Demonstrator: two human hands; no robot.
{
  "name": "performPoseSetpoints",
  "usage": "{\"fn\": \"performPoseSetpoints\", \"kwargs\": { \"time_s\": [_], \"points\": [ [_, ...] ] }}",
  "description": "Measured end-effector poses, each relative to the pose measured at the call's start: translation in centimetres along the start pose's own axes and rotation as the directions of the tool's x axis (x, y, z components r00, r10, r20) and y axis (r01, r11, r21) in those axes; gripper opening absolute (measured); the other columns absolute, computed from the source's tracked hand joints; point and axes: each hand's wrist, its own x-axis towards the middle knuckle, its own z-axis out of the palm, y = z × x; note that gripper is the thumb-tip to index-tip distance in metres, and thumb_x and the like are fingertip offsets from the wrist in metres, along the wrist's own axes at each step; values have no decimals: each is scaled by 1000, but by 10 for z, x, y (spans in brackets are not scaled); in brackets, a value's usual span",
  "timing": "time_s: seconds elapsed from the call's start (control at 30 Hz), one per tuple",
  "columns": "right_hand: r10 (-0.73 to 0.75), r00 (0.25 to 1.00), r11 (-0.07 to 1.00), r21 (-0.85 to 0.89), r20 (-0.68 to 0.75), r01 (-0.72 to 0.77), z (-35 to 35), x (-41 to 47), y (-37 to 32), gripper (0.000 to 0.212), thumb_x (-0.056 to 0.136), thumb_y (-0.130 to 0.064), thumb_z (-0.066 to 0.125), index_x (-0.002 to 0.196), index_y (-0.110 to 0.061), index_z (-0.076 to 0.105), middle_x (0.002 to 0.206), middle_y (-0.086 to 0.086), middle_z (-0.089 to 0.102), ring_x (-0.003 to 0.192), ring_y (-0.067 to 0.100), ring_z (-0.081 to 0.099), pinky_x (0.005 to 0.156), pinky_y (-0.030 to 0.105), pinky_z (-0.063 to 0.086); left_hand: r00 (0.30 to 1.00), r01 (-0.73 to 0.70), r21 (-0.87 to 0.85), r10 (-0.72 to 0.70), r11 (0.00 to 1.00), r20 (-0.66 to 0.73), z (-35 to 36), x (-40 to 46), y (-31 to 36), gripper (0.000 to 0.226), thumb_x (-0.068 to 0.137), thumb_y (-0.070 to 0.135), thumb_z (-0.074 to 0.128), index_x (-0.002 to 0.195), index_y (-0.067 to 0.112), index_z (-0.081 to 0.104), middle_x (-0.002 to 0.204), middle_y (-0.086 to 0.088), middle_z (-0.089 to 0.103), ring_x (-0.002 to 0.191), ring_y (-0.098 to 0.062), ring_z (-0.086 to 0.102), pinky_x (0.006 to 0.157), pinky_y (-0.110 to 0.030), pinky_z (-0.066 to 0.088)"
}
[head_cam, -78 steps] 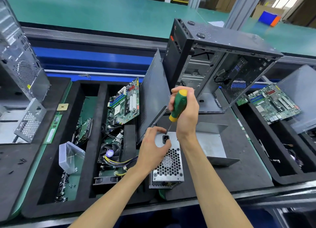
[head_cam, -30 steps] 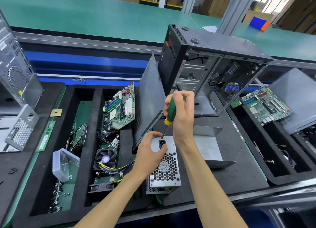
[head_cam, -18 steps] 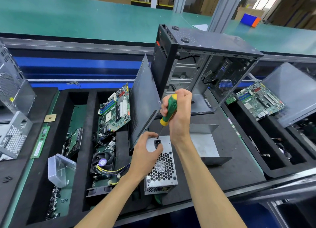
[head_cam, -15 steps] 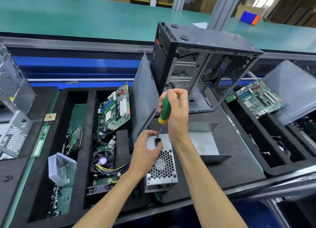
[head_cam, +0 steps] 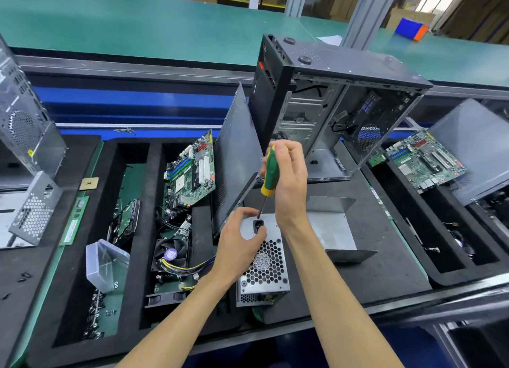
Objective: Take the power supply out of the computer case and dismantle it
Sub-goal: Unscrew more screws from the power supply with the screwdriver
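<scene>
Power supply, a grey perforated metal box (head_cam: 263, 263), lies under our left hand (head_cam: 240, 242), which clamps its far end; our right hand (head_cam: 289, 180), above, grips a green-and-yellow screwdriver (head_cam: 269, 176), tip down beside the socket.

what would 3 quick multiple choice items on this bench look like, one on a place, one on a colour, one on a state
1. Where does the power supply sit?
A. inside the computer case
B. on the black mat in front of the computer case
C. on the green belt

2. What colours is the screwdriver handle?
A. green and yellow
B. red and black
C. all blue

3. What is the left hand doing?
A. hanging free
B. holding a motherboard
C. resting on the power supply

Answers: 1 B, the unit lies outside the open case. 2 A, green grip, yellow collar. 3 C, it grips the unit's top while the right hand works the screwdriver.
</scene>
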Motion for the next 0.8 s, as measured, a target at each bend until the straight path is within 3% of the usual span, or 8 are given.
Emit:
{"fn": "performPoseSetpoints", "kwargs": {
  "time_s": [0.1, 0.23, 0.37, 0.43, 0.5, 0.57, 0.67, 0.8],
  "points": [
    [16, 1000, 1000, 23, 12, -16, -4, 2, 0, 32, 101, -43, 45, 102, -22, 69, 80, 0, 61, 71, 16, 57, 62, 30, 48, 1000, 6, 1, -6, 1000, -2, 0, 0, 0, 28, 88, 23, 70, 111, 34, 59, 114, 17, 63, 112, -1, 57, 97, -26, 45],
    [44, 999, 985, 166, -1, -43, -6, 7, -1, 27, 107, -32, 36, 106, -17, 58, 73, 5, 57, 60, 20, 48, 57, 30, 42, 1000, 10, 10, -10, 1000, 3, 0, -1, 2, 27, 89, 24, 70, 109, 37, 58, 114, 19, 62, 113, 4, 54, 94, -19, 42],
    [37, 999, 985, 165, 18, -40, -4, 4, 1, 27, 102, -46, 47, 108, -20, 43, 70, 0, 55, 58, 17, 45, 56, 27, 40, 1000, 8, 11, -8, 1000, -1, 0, -1, 2, 27, 89, 24, 70, 110, 35, 59, 114, 17, 62, 112, 5, 54, 93, -19, 41],
    [13, 999, 995, 101, 30, -16, -3, 2, 2, 29, 99, -43, 55, 107, -20, 38, 73, -2, 57, 61, 16, 47, 59, 27, 44, 1000, 11, 11, -11, 1000, -2, 0, -1, 2, 27, 89, 23, 70, 111, 33, 59, 114, 16, 62, 111, 2, 55, 96, -24, 44],
    [-10, 1000, 999, 54, 17, 9, -2, 2, 3, 26, 99, -40, 56, 106, -19, 41, 78, -3, 60, 65, 16, 51, 62, 27, 47, 1000, 15, 9, -15, 1000, -3, 0, -1, 2, 27, 89, 23, 70, 111, 32, 59, 114, 15, 62, 111, -1, 56, 98, -28, 46],
    [4, 1000, 1000, 25, -15, -4, -2, 3, 3, 23, 98, -44, 53, 104, -23, 56, 84, -4, 62, 70, 15, 55, 67, 31, 49, 1000, 18, 6, -18, 1000, -1, 0, -1, 2, 27, 89, 23, 70, 112, 32, 59, 114, 15, 62, 112, -2, 57, 99, -30, 46],
    [29, 1000, 999, 32, -12, -28, -3, 4, 1, 32, 99, -46, 45, 102, -27, 70, 87, -2, 63, 78, 18, 56, 73, 39, 48, 1000, 18, 4, -18, 1000, -4, 0, -1, 2, 27, 89, 23, 70, 111, 32, 59, 115, 16, 62, 113, 0, 56, 100, -28, 45],
    [6, 1000, 995, 104, -14, -4, -2, 4, -1, 26, 106, -37, 37, 112, -20, 55, 78, 5, 60, 66, 20, 50, 59, 32, 44, 1000, 11, 4, -11, 1000, -6, 0, -1, 2, 27, 88, 22, 70, 111, 32, 59, 114, 16, 62, 112, 0, 56, 98, -27, 44]
  ]
}}
